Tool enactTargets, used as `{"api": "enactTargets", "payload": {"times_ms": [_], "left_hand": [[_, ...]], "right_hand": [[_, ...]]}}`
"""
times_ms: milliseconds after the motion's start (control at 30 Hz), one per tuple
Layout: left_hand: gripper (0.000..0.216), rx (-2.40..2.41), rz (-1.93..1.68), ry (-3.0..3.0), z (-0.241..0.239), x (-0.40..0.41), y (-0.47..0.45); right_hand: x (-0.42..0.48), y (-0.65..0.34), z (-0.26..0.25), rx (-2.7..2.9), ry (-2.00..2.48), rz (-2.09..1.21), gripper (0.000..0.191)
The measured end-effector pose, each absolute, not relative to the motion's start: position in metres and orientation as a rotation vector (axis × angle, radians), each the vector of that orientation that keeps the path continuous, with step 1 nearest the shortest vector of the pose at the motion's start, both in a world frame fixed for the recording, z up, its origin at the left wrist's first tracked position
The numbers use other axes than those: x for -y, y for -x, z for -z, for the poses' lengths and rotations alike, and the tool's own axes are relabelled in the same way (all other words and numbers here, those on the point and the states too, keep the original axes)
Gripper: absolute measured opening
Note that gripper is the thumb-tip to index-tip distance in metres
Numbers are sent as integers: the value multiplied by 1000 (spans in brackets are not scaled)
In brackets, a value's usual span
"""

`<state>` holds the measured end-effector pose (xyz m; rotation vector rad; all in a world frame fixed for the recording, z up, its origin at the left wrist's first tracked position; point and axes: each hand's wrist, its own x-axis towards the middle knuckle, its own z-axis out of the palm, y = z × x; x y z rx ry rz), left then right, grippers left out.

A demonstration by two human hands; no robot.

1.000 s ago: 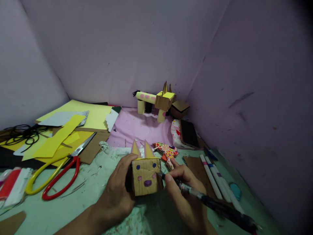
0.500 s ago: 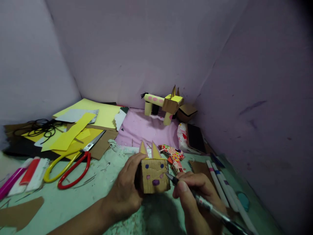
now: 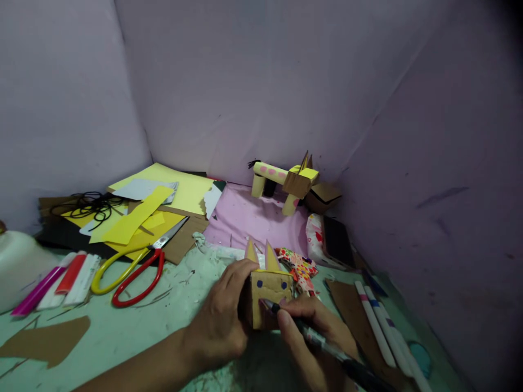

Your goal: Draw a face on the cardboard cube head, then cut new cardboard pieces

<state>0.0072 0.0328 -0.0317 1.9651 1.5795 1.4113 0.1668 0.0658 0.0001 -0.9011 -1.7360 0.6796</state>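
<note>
My left hand (image 3: 223,321) grips a small cardboard cube (image 3: 269,287) from its left side. The cube has two pointed ears on top and blue dots painted on its front face. My right hand (image 3: 314,337) pinches a dark pen (image 3: 327,348), and the pen tip rests on the cube's front face, covering its lower half. Both hands sit low in the middle of the head view, on a pale green work surface (image 3: 134,337).
Scissors (image 3: 134,272) with red and yellow handles lie to the left, by yellow paper sheets (image 3: 163,190) and a black cord (image 3: 92,202). Markers (image 3: 53,280) lie far left, white markers (image 3: 379,326) right. A cardboard animal figure (image 3: 286,182) stands at the back on pink cloth.
The view has swung left, so everything sits further right in frame. My right hand has brought the pen tip from the cube's right edge onto its front face.
</note>
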Motion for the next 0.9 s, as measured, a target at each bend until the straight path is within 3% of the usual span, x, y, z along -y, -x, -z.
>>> {"api": "enactTargets", "payload": {"times_ms": [900], "left_hand": [[65, -1575, -1459, -2035, 31, -35, -7]], "right_hand": [[-64, -164, -4, 1769, 824, -676, 11]]}}
